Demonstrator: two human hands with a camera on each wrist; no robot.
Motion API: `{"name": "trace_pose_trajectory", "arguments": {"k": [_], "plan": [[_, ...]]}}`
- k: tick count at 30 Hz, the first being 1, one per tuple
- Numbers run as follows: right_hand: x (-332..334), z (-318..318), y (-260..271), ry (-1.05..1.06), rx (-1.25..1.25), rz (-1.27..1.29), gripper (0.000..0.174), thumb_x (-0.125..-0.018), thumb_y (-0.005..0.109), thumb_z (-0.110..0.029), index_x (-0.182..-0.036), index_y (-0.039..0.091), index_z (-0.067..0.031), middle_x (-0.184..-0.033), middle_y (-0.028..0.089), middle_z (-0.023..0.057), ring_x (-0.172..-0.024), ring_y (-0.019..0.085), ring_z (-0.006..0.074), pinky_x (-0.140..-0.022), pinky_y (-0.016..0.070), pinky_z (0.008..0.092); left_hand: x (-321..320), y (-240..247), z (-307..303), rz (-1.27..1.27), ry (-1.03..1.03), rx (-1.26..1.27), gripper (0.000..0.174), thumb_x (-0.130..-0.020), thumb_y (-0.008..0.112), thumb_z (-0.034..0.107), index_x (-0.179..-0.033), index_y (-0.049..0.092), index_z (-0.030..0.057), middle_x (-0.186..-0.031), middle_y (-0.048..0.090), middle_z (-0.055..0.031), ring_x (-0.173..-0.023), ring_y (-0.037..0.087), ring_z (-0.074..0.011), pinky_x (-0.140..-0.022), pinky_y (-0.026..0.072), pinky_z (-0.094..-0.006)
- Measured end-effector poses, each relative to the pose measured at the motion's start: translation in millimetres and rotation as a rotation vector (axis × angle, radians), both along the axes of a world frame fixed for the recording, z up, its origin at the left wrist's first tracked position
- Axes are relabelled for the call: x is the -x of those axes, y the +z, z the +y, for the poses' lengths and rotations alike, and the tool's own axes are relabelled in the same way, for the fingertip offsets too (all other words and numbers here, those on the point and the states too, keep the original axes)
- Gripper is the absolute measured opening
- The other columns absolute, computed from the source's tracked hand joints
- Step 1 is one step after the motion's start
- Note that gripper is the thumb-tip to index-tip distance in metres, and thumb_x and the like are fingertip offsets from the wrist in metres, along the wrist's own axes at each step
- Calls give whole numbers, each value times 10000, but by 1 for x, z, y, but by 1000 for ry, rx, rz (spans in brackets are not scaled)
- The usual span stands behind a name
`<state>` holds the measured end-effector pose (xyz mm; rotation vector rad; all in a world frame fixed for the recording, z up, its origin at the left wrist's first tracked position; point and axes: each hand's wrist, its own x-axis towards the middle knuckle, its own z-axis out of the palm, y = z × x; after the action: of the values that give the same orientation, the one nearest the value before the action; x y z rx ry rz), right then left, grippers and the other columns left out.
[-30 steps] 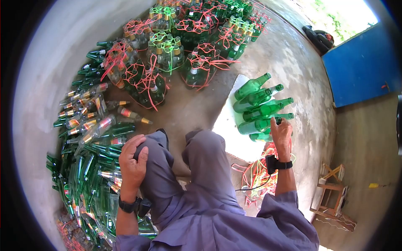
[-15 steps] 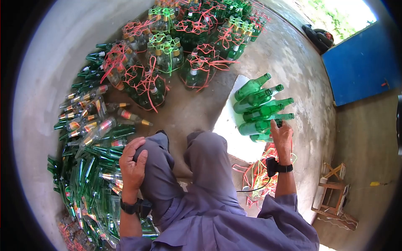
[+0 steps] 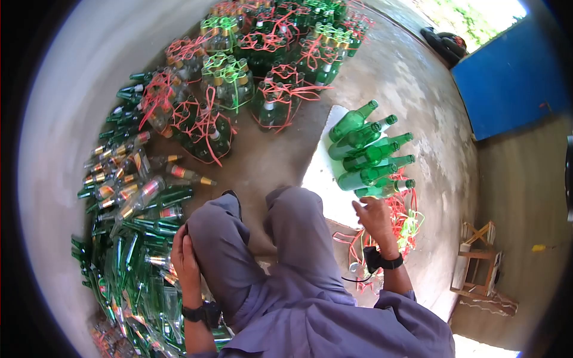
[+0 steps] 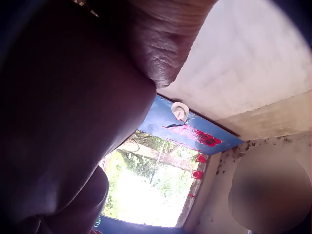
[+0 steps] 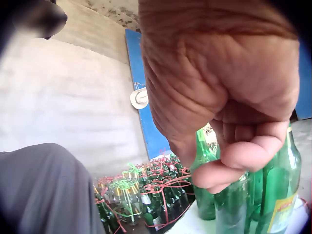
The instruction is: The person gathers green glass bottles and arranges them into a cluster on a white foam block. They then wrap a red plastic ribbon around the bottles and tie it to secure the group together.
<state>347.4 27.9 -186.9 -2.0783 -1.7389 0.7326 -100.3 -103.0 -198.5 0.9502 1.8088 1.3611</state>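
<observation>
- And at the far left, loose bottles (image 3: 128, 262) lie heaped along the wall, green ones and clear ones, a few with gold-coloured necks.
- Next, the left hand (image 3: 186, 262) rests against the side of the bent left knee (image 3: 212, 230), fingers together and its grip relaxed, nothing in it.
- Up beyond the knees come the bundles (image 3: 227, 80), bottles standing packed together, their necks laced with red or bright green strips.
- Now the white board (image 3: 319, 173), slanting beside the right knee (image 3: 293, 209); here are the green bottles (image 3: 370, 156), a close group standing upright on it.
- Just beside the nearest of them, on the person's side, is the right hand (image 3: 376, 221): the grip is loose and narrow, fingers softly bent, holding nothing. The right wrist view puts those fingers right in front of the glass, with a yellow-edged label (image 5: 282, 214) showing on one bottle.
- Past that hand, a tangle of red and green strips (image 3: 409, 224) lies by the board's near end.
- Farther right, a wooden stool (image 3: 474, 265) stands by the wall, and above it, a blue panel (image 3: 507, 83) fills the upper corner.
</observation>
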Motion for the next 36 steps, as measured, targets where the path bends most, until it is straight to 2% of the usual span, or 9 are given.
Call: {"name": "trace_pose_trajectory", "arguments": {"k": [2,9,11,12,15,16,18,22,36], "plan": [[25,-8,10,38,-5,-28,343,-855,732,-301,-988,717,15,-763,707,201,-717,710,334,-653,562,399,3,-8,-11,4,-10,25,396,-1045,490,258,-1282,567,-51,-1202,644,-125,-1093,590,-194,-972,438,-307],[52,-17,29,186,-173,22,346,-863,730,-242,-1069,693,34,-807,722,164,-704,720,263,-623,562,358,-6,-11,-32,-13,32,67,421,-1050,471,292,-1264,577,-55,-1185,654,-131,-1061,599,-191,-945,452,-311],[47,-17,27,187,-208,-26,350,-856,734,-224,-1097,677,22,-926,715,163,-733,718,252,-638,566,367,-10,-10,-34,21,63,38,411,-1062,452,311,-1251,578,-32,-1131,639,-69,-1000,573,-124,-886,449,-262],[45,-17,28,179,-217,-23,350,-856,734,-224,-1097,677,22,-926,715,163,-733,718,252,-638,566,367,-11,-7,-34,-38,70,38,467,-1040,491,325,-1297,547,-60,-1228,630,-152,-1113,588,-218,-987,433,-329],[37,-18,35,163,-322,-39,384,-829,741,-177,-1154,630,-7,-1042,681,177,-759,694,315,-690,559,413,-24,11,-28,-58,9,-95,582,-1009,547,395,-1353,483,-70,-1304,578,-177,-1197,549,-247,-1038,399,-355],[35,-17,36,155,-400,-51,399,-822,744,-159,-1168,614,-7,-1091,664,183,-797,690,321,-709,560,416,-28,19,-24,-78,-25,-95,688,-979,585,452,-1393,426,-74,-1363,526,-195,-1261,507,-272,-1077,365,-379],[27,-15,39,164,-529,-137,462,-801,750,-121,-1211,575,-1,-1237,596,208,-983,647,355,-817,545,429,-31,19,-22,-34,-38,-94,698,-977,586,459,-1398,422,-73,-1365,525,-194,-1261,507,-274,-1078,365,-379],[19,-12,51,87,-638,-255,557,-772,751,-86,-1279,537,0,-1363,503,237,-1159,546,428,-959,479,491,-28,15,-22,53,-64,-66,710,-974,584,467,-1406,417,-71,-1365,525,-199,-1262,504,-287,-1082,361,-387],[12,-21,25,30,-483,-97,520,-799,760,-132,-1259,561,10,-1435,444,277,-1259,508,445,-1001,482,463,-30,8,-24,121,-28,3,696,-1004,493,494,-1411,421,-65,-1339,545,-197,-1216,527,-279,-1050,383,-369]]}}
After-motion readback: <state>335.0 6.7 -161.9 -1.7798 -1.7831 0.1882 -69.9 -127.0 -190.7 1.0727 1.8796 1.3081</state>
